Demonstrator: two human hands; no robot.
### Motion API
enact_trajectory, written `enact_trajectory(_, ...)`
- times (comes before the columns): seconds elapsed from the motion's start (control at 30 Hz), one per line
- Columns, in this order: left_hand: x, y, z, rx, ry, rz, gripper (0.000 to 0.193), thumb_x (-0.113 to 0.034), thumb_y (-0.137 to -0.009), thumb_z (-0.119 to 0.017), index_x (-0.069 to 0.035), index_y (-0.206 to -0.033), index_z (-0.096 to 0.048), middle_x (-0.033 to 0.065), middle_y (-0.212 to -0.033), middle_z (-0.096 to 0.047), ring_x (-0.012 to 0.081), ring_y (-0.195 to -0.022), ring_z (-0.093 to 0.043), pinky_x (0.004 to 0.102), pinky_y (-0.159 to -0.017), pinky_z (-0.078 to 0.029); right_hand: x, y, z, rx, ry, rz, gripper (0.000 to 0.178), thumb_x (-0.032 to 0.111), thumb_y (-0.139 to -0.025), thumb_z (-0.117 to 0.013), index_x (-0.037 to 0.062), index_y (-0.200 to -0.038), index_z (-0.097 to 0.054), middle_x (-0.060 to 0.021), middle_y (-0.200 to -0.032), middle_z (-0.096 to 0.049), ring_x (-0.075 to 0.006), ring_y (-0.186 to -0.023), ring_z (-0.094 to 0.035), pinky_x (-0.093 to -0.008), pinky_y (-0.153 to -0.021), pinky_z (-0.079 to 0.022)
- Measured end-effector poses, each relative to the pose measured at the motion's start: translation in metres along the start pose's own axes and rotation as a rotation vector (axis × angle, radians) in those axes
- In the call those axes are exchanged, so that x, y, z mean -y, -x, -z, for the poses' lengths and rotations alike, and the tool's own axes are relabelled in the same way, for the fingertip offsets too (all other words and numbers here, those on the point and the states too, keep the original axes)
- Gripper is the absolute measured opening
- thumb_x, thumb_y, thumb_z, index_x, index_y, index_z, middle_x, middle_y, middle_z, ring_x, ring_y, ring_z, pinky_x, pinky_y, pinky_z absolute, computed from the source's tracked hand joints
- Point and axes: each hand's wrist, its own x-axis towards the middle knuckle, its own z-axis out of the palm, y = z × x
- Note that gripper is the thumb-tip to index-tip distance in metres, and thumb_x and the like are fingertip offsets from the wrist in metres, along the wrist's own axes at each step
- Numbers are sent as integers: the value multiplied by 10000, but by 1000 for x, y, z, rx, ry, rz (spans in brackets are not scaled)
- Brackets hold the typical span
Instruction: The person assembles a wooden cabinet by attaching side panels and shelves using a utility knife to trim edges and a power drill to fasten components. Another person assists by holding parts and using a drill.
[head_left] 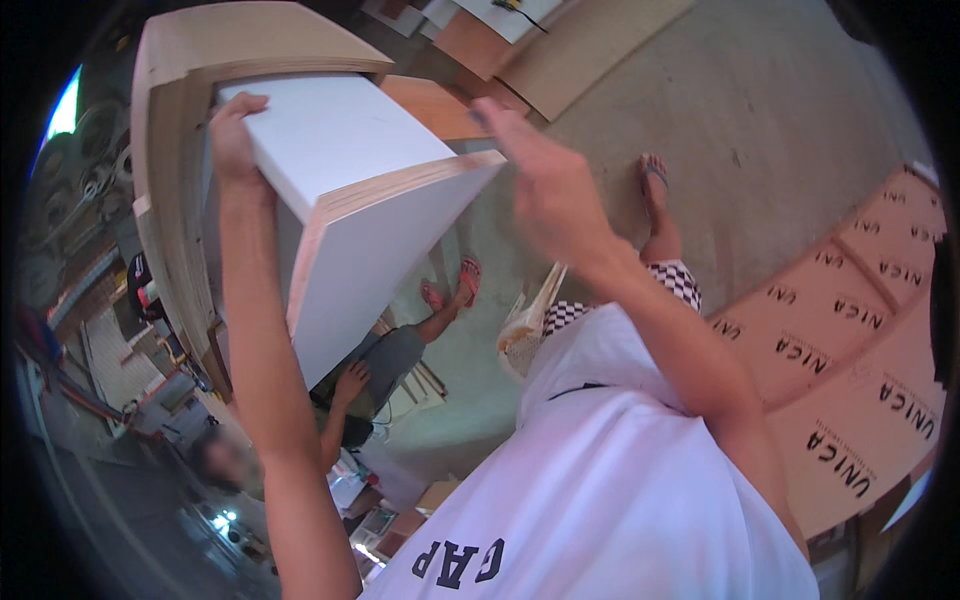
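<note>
A white drawer-like box (340, 125) juts out of a plywood cabinet (260, 40) at the upper left. Its white front panel (375, 255) has bare plywood edges. My left hand (238, 140) is wrapped over the box's left edge, close to the cabinet opening, with the fingertips on the white top face. To the right, my right hand (555, 185) is raised just beyond the panel's right corner, apparently clear of it. Motion smears its fingers, so whether they hold anything cannot be made out.
Another person's hand (352, 380) rests on their leg beyond the panel, with sandalled feet on the floor. Brown printed boards (840, 340) lie at the right. Wooden sheets (590, 50) lie at the top. Shelves and tools crowd the left side.
</note>
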Motion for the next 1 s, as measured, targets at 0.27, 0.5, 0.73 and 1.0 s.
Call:
enact_trajectory(0.27,0,2,-28,-159,75,-55,178,-137,-882,-635,26,-948,-662,126,-910,-670,244,-794,-694,379,-742,-570,118,-15,-4,89,-168,254,886,-257,-778,-499,96,-1589,-558,-165,-1556,-615,-474,-1473,-531,-486,-1136,-548)
enact_trajectory(0.5,-1,6,-36,-220,37,-57,139,-162,-879,-651,-24,-885,-645,94,-860,-644,219,-765,-665,365,-718,-546,85,-7,-11,75,-90,213,915,-259,-745,-463,97,-1582,-564,-166,-1570,-600,-484,-1479,-512,-498,-1192,-501)
enact_trajectory(0.73,-12,8,-33,-111,-32,-80,272,-145,-862,-650,83,-1003,-611,172,-961,-645,291,-839,-708,421,-787,-608,-182,76,-30,89,247,-374,796,-166,-790,-468,28,-1557,-550,-255,-1494,-630,-498,-1401,-571,-487,-1172,-514)
enact_trajectory(1.0,0,-11,-9,-17,57,-16,653,-76,-822,-691,6,-1372,-350,180,-1094,-546,314,-978,-679,492,-827,-609,114,-18,3,31,-104,309,890,-257,-784,-466,106,-1591,-563,-177,-1541,-630,-431,-1449,-570,-462,-1126,-553)
